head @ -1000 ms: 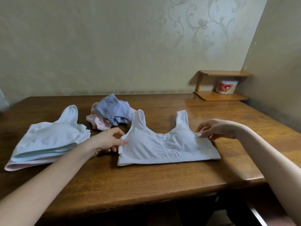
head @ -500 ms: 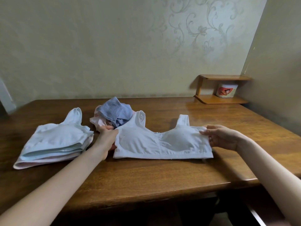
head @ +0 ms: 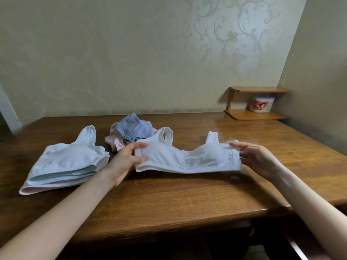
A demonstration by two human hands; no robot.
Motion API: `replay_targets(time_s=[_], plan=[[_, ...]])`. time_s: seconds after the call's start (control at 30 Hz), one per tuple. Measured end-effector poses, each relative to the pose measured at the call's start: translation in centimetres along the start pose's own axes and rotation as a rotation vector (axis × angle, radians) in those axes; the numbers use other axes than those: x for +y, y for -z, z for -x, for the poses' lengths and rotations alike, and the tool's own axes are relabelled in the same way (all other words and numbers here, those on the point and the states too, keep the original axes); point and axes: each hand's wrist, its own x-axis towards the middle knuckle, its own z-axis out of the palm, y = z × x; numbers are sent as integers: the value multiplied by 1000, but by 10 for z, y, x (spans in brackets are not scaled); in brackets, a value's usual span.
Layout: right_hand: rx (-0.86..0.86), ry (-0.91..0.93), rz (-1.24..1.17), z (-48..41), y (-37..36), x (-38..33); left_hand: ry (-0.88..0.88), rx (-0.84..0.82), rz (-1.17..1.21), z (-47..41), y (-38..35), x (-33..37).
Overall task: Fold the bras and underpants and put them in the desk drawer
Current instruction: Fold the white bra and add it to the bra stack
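Observation:
A white bra (head: 187, 156) hangs stretched a little above the middle of the wooden desk (head: 169, 199), straps pointing away from me. My left hand (head: 125, 160) pinches its left side between thumb and fingers. My right hand (head: 257, 158) holds its right side the same way. A stack of folded bras (head: 65, 164), white, pale green and pink, lies at the left. Behind the held bra sits a loose heap of blue ribbed and pink underpants (head: 129, 134).
A small two-level wooden shelf (head: 257, 114) stands at the desk's back right corner with a white tub (head: 262, 104) on its lower board. Walls close the desk at the back and right. The desk's front edge runs below my forearms.
The white bra lay flat on the desk with my fingers at its sides. Both hands have since taken hold of its ends and raised it off the wood.

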Motion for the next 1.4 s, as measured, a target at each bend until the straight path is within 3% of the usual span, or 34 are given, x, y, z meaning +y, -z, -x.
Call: replay_targets(time_s=[0.1, 0.17, 0.23, 0.3, 0.4, 0.47, 0.57, 0.63, 0.7, 0.8, 0.93, 1.03, 1.13, 1.23, 1.4], plan=[[-66, 82, 160, 5, -1, 4, -8, 64, -55, -2, 3, -4], [-12, 256, 483, 7, -7, 10, -49, 76, -205, -5, 5, -9], [85, 470, 796, 3, -12, 19, -217, 120, -509, -6, 7, -14], [173, 634, 914, -1, -13, 26, -420, 106, -645, -3, 9, -16], [236, 732, 893, -2, -11, 22, -494, -20, -626, 3, 17, -12], [190, 690, 735, 0, -12, 14, -518, -72, -734, 0, 24, -11], [113, 627, 590, 2, -13, -8, -737, 55, -935, -6, 25, -2], [61, 609, 575, 2, -14, -27, -899, 193, -905, -6, 21, 15], [38, 596, 474, 2, -16, -49, -945, 293, -808, -6, 16, 37], [74, 518, 287, -4, -20, -79, -789, 343, -590, -10, 7, 70], [239, 362, 445, -27, -33, -90, -574, 492, -880, -27, -6, 89], [332, 368, 534, -31, -53, -91, -461, 473, -952, -31, -20, 93], [315, 378, 502, -29, -79, -100, -340, 302, -603, -27, -37, 102], [135, 287, 329, -27, -97, -106, -197, 135, -179, -16, -43, 113], [-11, 40, 91, -32, -57, -116, -9, 227, -120, -16, 6, 98]])
